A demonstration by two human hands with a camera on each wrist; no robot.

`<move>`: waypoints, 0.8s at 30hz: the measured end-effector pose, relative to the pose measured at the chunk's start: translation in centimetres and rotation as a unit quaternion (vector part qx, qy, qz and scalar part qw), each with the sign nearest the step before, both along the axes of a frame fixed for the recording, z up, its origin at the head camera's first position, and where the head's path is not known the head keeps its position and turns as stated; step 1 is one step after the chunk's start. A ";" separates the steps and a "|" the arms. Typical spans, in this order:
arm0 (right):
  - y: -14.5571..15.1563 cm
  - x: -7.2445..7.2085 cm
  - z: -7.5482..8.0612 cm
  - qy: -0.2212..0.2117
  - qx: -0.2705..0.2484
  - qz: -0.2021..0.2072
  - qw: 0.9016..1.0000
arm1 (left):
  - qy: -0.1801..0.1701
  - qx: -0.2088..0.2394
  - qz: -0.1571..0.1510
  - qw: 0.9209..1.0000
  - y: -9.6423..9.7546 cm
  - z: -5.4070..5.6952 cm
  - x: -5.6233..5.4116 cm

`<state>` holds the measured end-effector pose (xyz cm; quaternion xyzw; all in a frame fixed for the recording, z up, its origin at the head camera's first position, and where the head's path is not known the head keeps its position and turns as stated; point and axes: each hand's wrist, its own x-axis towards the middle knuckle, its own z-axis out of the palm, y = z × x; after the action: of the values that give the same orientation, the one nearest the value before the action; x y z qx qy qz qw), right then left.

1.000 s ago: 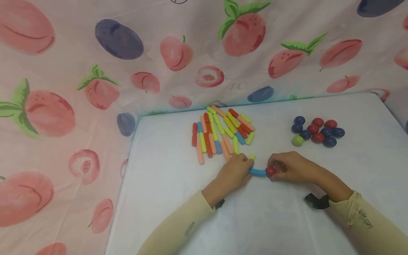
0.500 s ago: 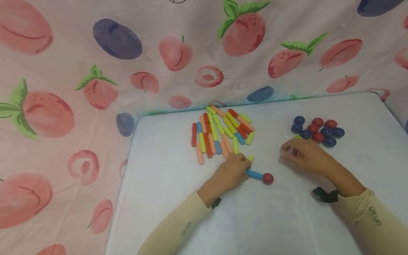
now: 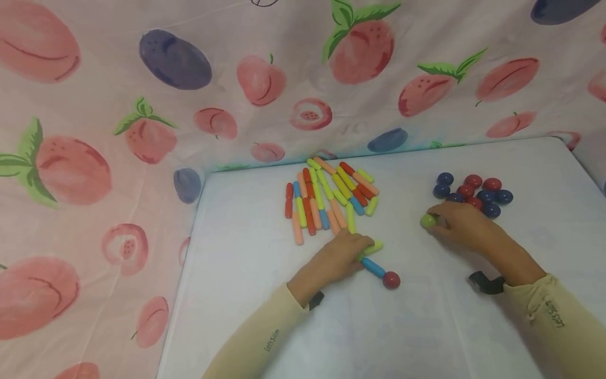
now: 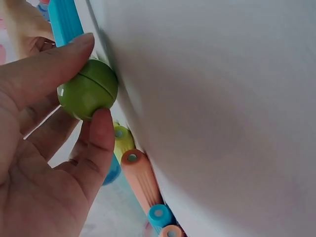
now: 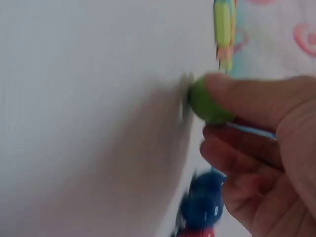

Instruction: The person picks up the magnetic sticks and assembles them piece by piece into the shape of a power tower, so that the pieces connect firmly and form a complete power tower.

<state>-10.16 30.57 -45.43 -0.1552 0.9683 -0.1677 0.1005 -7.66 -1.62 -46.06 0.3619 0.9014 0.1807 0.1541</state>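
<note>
In the left wrist view, a green ball (image 4: 88, 94) is pinched between the thumb and a finger of my left hand (image 3: 335, 258). A blue stick (image 3: 373, 267) extends from that hand and has a red ball (image 3: 391, 280) at its far end. Beside the fingertips, a yellow-green stick (image 3: 376, 246) angles up to the right; whether it is joined to the hidden ball I cannot tell. My right hand (image 3: 466, 225) pinches a second green ball (image 3: 428, 221) just in front of the ball group, the thumb on one side of it.
Past my left hand, a cluster of orange, red, yellow, green and blue sticks (image 3: 314, 202) lies on the white table (image 3: 236, 284). Several blue and red balls (image 3: 485, 196) are grouped at the right. A fruit-patterned cloth (image 3: 284, 63) borders the table's back and left.
My right hand has left the red ball, moved right to the ball group and taken a green ball. The blue stick and red ball have swung down toward me in my left hand.
</note>
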 end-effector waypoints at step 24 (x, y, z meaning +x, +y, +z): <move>-6.9 -4.2 -0.2 0.019 -0.055 0.103 0.993 | 0.006 -0.036 0.015 0.999 0.5 -0.3 0.3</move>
<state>-14.34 23.69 -45.66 -0.2624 0.9383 -0.2064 0.0899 -7.37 -1.13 -46.39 0.3439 0.9134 0.1483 0.1592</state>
